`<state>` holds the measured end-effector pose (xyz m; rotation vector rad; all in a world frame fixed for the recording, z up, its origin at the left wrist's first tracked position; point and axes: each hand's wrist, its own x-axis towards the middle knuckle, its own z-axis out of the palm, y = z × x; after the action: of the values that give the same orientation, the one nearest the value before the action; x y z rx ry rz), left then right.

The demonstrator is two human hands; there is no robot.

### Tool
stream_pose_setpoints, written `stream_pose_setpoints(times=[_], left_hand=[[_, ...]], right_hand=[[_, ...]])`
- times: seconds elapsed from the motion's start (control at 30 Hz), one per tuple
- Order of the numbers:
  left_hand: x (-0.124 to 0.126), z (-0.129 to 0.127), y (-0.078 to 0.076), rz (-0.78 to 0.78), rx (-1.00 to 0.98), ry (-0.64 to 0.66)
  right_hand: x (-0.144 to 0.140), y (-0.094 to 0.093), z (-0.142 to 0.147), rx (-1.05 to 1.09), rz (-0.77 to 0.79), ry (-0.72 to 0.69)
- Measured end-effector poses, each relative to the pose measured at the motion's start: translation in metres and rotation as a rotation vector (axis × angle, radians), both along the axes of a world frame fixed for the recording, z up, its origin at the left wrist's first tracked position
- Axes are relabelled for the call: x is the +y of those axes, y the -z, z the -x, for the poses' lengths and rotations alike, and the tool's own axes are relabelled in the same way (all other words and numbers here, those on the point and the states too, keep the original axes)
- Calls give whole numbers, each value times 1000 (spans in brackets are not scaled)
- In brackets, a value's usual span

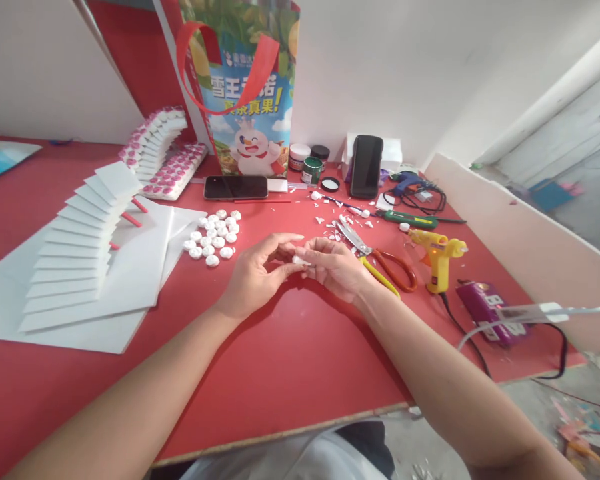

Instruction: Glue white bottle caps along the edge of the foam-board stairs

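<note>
Both my hands meet over the middle of the red table [290, 360]. A small white foam piece [299, 261] is pinched between the fingertips of my left hand [257, 273] and my right hand [336, 267]. A cluster of several small white foam discs [213, 233] lies just left of my left hand. Scissors with red and yellow handles [380, 259] lie right beside my right hand, among white foam scraps [337, 223].
A yellow glue gun [437, 257] stands to the right, its cord running off the edge. A fanned white foam staircase [80, 247] sits on the left. Behind are a printed bag [245, 87], two phones [235, 187] [366, 165], paint jars [311, 170] and a purple power strip [485, 310].
</note>
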<state>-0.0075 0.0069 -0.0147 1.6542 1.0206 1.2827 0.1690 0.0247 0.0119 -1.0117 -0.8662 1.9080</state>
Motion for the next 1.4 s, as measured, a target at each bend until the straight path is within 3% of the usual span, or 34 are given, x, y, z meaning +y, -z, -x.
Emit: stream_pose_setpoints(times=[0.63,1.03,1.4], left_hand=[[4,-3,1,42,-94,12],[5,-3,1,52,-50,19],[7,-2,2,55,-28,-4]], right_hand=[[1,1,1,51,-26,-5],[1,7,2,-161,-180,0],[2,11,3,-163,-224,-11]])
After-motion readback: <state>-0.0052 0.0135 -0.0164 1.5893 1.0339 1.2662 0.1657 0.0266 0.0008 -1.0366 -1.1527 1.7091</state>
